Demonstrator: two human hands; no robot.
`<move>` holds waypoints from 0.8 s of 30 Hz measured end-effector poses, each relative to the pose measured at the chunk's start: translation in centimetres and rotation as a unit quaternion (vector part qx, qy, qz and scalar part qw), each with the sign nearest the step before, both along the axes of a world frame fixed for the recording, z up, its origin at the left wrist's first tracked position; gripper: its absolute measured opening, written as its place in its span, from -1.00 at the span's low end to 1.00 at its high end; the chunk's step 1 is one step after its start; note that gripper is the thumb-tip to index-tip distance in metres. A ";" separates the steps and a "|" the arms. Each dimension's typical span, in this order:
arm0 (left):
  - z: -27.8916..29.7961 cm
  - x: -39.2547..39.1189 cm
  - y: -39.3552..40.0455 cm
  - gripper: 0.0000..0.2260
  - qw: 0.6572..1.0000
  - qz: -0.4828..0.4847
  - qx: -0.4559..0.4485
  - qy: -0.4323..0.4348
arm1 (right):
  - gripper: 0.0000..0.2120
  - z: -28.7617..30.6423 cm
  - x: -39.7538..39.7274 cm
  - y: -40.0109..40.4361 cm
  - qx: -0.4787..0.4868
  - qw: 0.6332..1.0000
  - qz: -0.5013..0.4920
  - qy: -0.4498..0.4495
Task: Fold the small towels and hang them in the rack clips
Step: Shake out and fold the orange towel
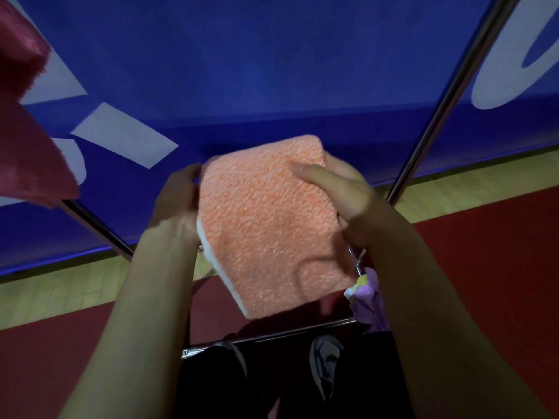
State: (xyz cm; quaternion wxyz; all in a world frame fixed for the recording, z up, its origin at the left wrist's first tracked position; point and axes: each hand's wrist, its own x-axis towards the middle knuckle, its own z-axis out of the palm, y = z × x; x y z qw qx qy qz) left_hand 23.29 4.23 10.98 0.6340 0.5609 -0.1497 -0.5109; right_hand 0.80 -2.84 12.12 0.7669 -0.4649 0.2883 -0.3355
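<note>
A small orange towel [269, 225] with a white underside, folded into a rough square, is held up in front of me between both hands. My left hand [175, 201] grips its left edge, fingers behind the cloth. My right hand [338, 192] holds the right edge, thumb lying across the front. A dark pink towel [27, 140] hangs at the upper left. Metal rack bars [447, 95] run diagonally on the right and lower left. A purple cloth [370, 300] hangs on the rack just below my right wrist. No rack clip is plainly visible.
A blue banner with white lettering [242, 71] fills the background behind the rack. Below it lies a wooden strip and red floor [499, 267]. My dark trousers and shoes [325, 364] stand by the rack's low horizontal bar [272, 335].
</note>
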 end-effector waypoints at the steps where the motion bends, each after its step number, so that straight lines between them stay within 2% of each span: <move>1: 0.9 -1.2 0.0 -0.70 1.000 -0.008 0.005 0.026 | -0.84 0.2 -0.1 -0.2 0.000 1.000 -0.023 -0.010; 3: 1.2 -3.5 0.1 -0.65 0.995 -0.087 0.008 0.041 | -0.72 0.4 -0.2 -0.8 0.018 0.997 -0.063 -0.037; 5: 1.9 -4.3 0.2 -0.55 0.988 -0.150 0.034 0.016 | -0.57 0.5 -0.4 -1.6 0.034 0.993 -0.095 -0.052; 6: 1.6 -4.2 0.0 -0.55 0.985 -0.168 0.048 -0.007 | -0.53 0.5 -0.6 -1.8 0.037 0.992 -0.108 -0.044; 8: 1.7 -4.4 -0.2 -0.70 0.980 -0.190 0.053 -0.036 | -0.53 0.4 -1.1 -2.4 0.035 0.991 -0.125 -0.006; 10: 1.2 -4.4 -0.4 -0.72 0.984 -0.160 0.039 -0.065 | -0.51 0.0 -1.6 -3.0 0.022 0.992 -0.124 0.025; 13: 1.3 -4.5 -0.4 -0.74 0.985 -0.131 0.009 -0.113 | -0.38 -0.8 -2.2 -3.4 -0.036 0.991 -0.087 0.099; 16: 1.4 -4.2 -0.3 -0.77 0.981 -0.103 0.013 -0.165 | -0.41 -1.2 -2.5 -3.0 -0.107 0.973 -0.045 0.198; 17: 1.3 -4.0 -0.4 -0.78 0.980 -0.086 0.016 -0.178 | -0.35 -1.5 -2.7 -3.2 -0.117 0.966 -0.048 0.227; 19: 1.1 -3.8 -0.4 -0.79 0.981 -0.059 0.016 -0.186 | -0.07 -1.5 -2.8 -3.5 -0.126 0.949 -0.073 0.281; 20: 1.0 -3.8 -0.4 -0.80 0.981 -0.052 0.011 -0.185 | -0.04 -1.5 -2.9 -3.6 -0.133 0.944 -0.086 0.289; 22: 0.7 -3.8 -0.4 -0.83 0.977 -0.043 0.007 -0.209 | -0.23 -1.4 -3.4 -3.5 -0.162 0.952 -0.081 0.248; 24: 0.5 -3.8 -0.4 -0.84 0.961 -0.039 0.013 -0.274 | -0.58 -1.3 -3.8 -3.3 -0.222 0.945 -0.057 0.235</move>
